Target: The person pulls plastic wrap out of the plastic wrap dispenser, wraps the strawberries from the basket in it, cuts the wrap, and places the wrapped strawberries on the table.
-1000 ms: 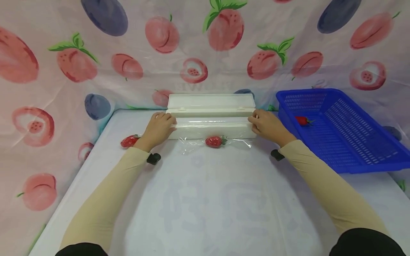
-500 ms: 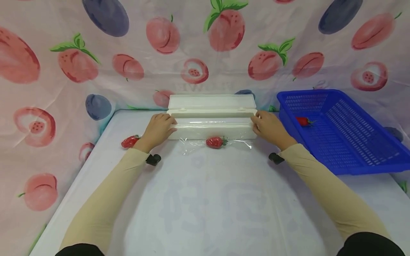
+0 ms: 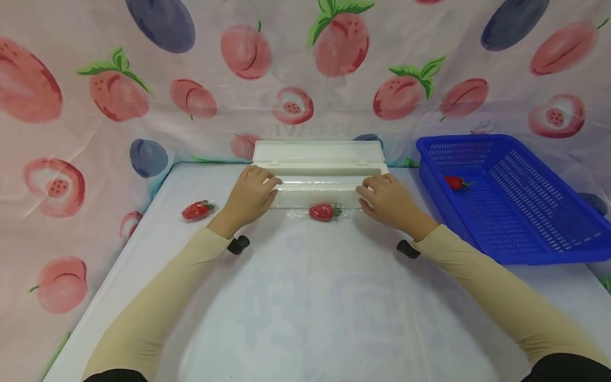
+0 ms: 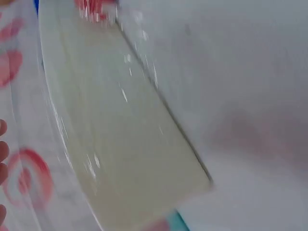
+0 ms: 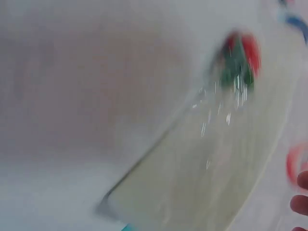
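A white cling film box (image 3: 315, 198) lies at the back of the table with its lid (image 3: 319, 152) raised. Clear cling film (image 3: 297, 212) comes over its front, around a red strawberry (image 3: 324, 211) with green leaves. My left hand (image 3: 250, 193) hovers at the left part of the box, thumb and fingers apart. My right hand (image 3: 389, 200) is at the right part, fingers reaching towards the film and parted from the thumb. In the wrist views only fingertips (image 4: 3, 153) of the left and fingertips (image 5: 301, 204) of the right show, and the picture is blurred.
Another strawberry (image 3: 198, 210) in clear film lies left of my left hand. On the right stands a blue plastic basket (image 3: 515, 252) with one strawberry (image 3: 456, 183) in it. A fruit-print cloth (image 3: 343, 111) hangs behind the white table (image 3: 315, 307).
Both hands have left the ends of the box and moved inward towards each other. The film that spread beside the middle strawberry now shows less at its sides.
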### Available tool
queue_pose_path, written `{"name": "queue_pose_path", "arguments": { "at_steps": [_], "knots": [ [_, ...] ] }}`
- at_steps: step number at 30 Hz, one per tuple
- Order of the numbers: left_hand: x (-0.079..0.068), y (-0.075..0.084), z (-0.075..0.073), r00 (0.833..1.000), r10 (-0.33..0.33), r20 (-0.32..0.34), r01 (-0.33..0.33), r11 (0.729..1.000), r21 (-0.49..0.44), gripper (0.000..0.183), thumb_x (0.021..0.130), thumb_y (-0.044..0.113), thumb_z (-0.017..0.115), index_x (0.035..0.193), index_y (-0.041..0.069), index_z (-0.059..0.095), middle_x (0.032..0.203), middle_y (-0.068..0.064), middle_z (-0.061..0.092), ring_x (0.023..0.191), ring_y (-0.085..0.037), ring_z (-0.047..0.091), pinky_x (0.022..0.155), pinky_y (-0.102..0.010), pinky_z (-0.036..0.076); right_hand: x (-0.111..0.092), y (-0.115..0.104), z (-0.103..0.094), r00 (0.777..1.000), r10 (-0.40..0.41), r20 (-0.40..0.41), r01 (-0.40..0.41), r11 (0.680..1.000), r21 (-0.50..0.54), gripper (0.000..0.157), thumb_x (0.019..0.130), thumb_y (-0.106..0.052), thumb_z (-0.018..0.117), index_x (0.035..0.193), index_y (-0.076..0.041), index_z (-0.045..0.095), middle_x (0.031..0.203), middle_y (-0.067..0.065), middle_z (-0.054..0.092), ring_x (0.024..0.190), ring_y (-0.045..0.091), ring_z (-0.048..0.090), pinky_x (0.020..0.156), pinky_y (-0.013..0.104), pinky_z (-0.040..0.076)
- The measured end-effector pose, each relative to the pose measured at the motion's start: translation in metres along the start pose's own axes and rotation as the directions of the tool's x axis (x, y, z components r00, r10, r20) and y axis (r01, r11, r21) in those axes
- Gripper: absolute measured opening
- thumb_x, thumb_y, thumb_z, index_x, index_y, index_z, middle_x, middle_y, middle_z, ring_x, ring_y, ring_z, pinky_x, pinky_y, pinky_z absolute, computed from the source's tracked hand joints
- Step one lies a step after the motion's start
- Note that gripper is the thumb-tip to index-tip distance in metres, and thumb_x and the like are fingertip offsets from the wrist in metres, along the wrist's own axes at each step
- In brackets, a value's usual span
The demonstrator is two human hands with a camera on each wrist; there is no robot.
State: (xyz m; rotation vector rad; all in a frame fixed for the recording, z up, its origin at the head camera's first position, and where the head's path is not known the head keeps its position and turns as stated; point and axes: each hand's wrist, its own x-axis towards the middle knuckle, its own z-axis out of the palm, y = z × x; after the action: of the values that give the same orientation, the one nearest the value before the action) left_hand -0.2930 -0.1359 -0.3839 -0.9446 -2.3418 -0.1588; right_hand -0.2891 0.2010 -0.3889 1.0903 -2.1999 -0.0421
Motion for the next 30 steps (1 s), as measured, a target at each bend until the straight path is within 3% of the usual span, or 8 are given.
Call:
{"name": "queue_pose_path", "arguments": {
  "at_steps": [2,6,13,17,22,30],
  "knots": [
    [0.006,0.014,0.003,0.996,0.09,0.004,-0.09,0.995,0.034,0.015,0.083,0.013,0.067,0.098,0.008,0.066,0.094,-0.009,0.064,0.097,-0.027,0.058,0.095,-0.043,0.042,0.006,-0.01,0.002,0.995,-0.094,0.024,0.094,0.995,-0.018,0.023,0.076,-0.017,0.073,0.092,-0.004,0.062,0.085,0.011,0.064,0.081,0.029,0.061,0.073,0.042,0.05],
    [0.014,0.034,0.016,0.975,0.192,0.116,-0.204,0.974,0.098,0.018,0.083,0.02,0.068,0.098,0.01,0.065,0.095,-0.005,0.064,0.098,-0.023,0.058,0.096,-0.038,0.041,0.013,-0.022,0.012,0.975,-0.198,0.105,0.205,0.977,-0.06,0.027,0.077,-0.024,0.075,0.094,-0.006,0.063,0.088,0.007,0.066,0.083,0.024,0.062,0.075,0.037,0.05],
    [0.026,0.048,0.043,0.913,0.247,0.324,-0.317,0.931,0.182,0.021,0.088,0.023,0.061,0.104,0.01,0.066,0.103,-0.004,0.065,0.1,-0.022,0.057,0.095,-0.037,0.044,0.015,-0.031,0.035,0.937,-0.253,0.242,0.285,0.953,-0.105,0.026,0.084,-0.025,0.068,0.101,-0.006,0.066,0.094,0.005,0.067,0.088,0.021,0.06,0.072,0.034,0.049],
    [0.03,0.052,0.052,0.881,0.28,0.382,-0.377,0.902,0.21,0.021,0.091,0.019,0.056,0.107,0.009,0.067,0.103,-0.004,0.065,0.097,-0.021,0.057,0.091,-0.036,0.044,0.018,-0.033,0.043,0.926,-0.24,0.291,0.285,0.951,-0.123,0.024,0.087,-0.021,0.065,0.105,-0.005,0.065,0.097,0.005,0.066,0.09,0.02,0.058,0.072,0.034,0.048],
    [0.033,0.054,0.055,0.868,0.271,0.416,-0.389,0.892,0.231,0.021,0.092,0.019,0.057,0.107,0.009,0.068,0.103,-0.004,0.066,0.095,-0.02,0.058,0.089,-0.034,0.045,0.022,-0.033,0.046,0.921,-0.239,0.307,0.293,0.945,-0.143,0.019,0.086,-0.016,0.064,0.102,-0.005,0.065,0.095,0.005,0.065,0.088,0.02,0.057,0.069,0.033,0.046],
    [0.031,0.059,0.057,0.859,0.275,0.432,-0.399,0.888,0.23,0.017,0.091,0.018,0.057,0.101,0.013,0.07,0.097,0.0,0.067,0.092,-0.018,0.058,0.083,-0.031,0.045,0.023,-0.037,0.045,0.89,-0.241,0.387,0.313,0.94,-0.133,0.019,0.086,-0.015,0.065,0.104,-0.008,0.068,0.102,0.005,0.067,0.093,0.021,0.06,0.076,0.033,0.05]
  ]
}}
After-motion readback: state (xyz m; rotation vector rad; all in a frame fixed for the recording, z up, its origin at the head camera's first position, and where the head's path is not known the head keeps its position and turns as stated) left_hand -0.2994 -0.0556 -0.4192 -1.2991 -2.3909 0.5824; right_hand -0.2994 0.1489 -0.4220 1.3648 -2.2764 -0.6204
